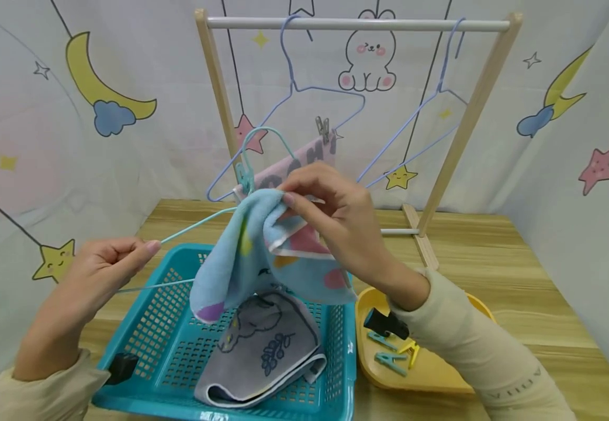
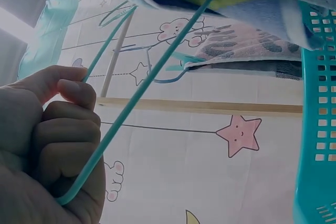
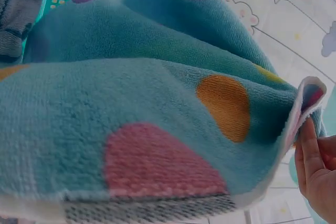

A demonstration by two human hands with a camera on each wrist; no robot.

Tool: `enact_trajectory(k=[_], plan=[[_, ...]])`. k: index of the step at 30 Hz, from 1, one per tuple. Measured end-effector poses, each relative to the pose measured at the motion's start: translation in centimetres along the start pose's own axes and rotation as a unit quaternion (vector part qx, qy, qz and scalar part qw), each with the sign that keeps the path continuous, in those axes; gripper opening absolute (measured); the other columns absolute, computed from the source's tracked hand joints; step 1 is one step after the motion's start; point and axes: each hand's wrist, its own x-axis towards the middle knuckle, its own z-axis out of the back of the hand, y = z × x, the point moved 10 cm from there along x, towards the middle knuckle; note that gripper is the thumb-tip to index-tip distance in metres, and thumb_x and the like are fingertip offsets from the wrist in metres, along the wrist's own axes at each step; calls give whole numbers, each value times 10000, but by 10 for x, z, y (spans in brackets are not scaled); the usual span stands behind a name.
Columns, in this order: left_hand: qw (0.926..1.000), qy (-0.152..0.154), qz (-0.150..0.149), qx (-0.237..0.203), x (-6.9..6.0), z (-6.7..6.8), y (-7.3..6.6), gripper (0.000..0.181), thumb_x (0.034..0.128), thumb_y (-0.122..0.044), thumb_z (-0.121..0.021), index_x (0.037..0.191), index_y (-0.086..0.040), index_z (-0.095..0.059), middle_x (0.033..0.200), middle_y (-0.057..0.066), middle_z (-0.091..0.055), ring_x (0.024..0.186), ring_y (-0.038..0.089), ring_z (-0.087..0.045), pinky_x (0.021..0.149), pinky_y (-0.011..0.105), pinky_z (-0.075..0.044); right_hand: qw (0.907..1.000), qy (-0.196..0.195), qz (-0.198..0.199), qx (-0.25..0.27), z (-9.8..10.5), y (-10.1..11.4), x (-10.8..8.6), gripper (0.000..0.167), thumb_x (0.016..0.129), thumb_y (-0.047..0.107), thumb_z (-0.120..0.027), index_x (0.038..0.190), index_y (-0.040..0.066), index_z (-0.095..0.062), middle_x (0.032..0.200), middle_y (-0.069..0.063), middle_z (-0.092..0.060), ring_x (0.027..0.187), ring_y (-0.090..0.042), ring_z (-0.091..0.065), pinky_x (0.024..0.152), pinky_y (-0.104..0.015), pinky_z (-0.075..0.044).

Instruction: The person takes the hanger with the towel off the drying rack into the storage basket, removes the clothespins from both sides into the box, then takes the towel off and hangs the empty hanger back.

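My left hand (image 1: 96,278) grips one end of a light teal wire hanger (image 1: 199,223); the left wrist view shows its fingers curled round the hanger wire (image 2: 142,90). A light blue towel (image 1: 231,257) with coloured spots hangs over the hanger, hiding its other end. Thumb and fingers of my right hand (image 1: 336,216) pinch the towel's upper edge near the hanger's neck. In the right wrist view the towel (image 3: 157,108) fills most of the picture, with the right hand (image 3: 317,166) at its edge. The hanger's hook (image 1: 267,130) points up.
Below is a teal basket (image 1: 350,362) with a folded grey towel (image 1: 267,351). To its right, a yellow tray (image 1: 441,374) holds several clothespins (image 1: 391,361). Behind stands a rack (image 1: 357,24) with blue hangers (image 1: 292,88); a pink towel (image 1: 304,158) is clipped to one.
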Motion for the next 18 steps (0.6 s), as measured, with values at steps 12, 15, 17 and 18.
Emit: enact_trajectory(k=[12,15,17,18], plan=[[9998,-106,-1,151,2,1,-1,390,1041,-167,-552,661,-92,-504,562,30,-262,477,201,-301,414,319,-227,9955,-166,929,-10,14,42,22,127,912,-197,-567,1030,-161,-595,1017,-234,-578,873,-264,-646,758,-407,-574],[9999,-104,0,92,3,1,-3,400,1044,-174,-546,658,-85,-488,568,36,-250,483,202,-288,419,327,-219,9939,-225,1076,81,17,50,26,139,896,-219,-563,1026,-175,-581,1001,-238,-577,868,-275,-642,769,-420,-572],[9999,-126,14,67,2,1,-3,411,1046,-182,-542,653,-86,-473,573,38,-243,485,201,-277,419,338,-212,9932,-281,1131,82,18,54,27,140,891,-223,-560,1024,-180,-577,1006,-231,-581,868,-277,-642,776,-420,-571],[9999,-144,31,68,2,2,-3,418,1048,-188,-541,649,-87,-465,574,36,-241,486,199,-273,419,342,-210,9929,-287,1151,96,18,56,27,138,892,-223,-554,1023,-185,-572,1010,-241,-576,864,-279,-640,773,-419,-572]])
